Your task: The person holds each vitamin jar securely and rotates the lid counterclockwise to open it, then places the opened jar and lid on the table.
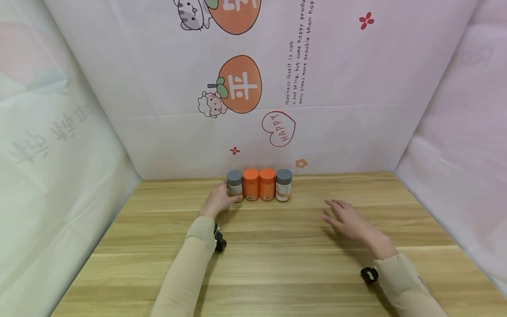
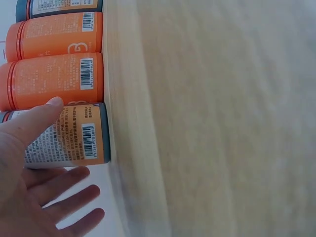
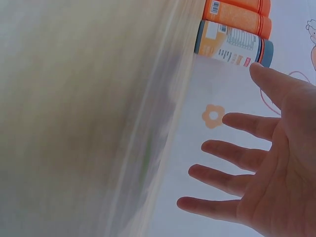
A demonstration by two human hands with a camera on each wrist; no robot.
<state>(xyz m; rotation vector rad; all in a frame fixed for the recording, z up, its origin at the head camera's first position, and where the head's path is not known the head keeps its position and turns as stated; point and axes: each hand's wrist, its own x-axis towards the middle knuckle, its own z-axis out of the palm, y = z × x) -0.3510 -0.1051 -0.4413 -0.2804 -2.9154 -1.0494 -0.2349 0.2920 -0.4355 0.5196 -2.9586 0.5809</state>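
My left hand (image 1: 218, 199) is at the leftmost bottle of a row, a grey-lidded supplement bottle (image 1: 235, 190). In the left wrist view its thumb (image 2: 39, 118) lies across the front of that bottle's printed label (image 2: 69, 143), while the other fingers extend loosely spread along its outer side. Whether they touch it I cannot tell. Two orange bottles (image 1: 251, 185) stand upright in the middle, and another grey-lidded bottle (image 1: 283, 187) ends the row on the right. Apart from the row, my right hand (image 1: 350, 220) hovers with straight, spread fingers and holds nothing.
The bottles stand side by side at the back of the wood-grain table (image 1: 277, 264). Directly behind them rises a white printed cloth wall (image 1: 178, 145). Similar cloth walls close off the left (image 1: 59, 154) and right (image 1: 455, 154) sides.
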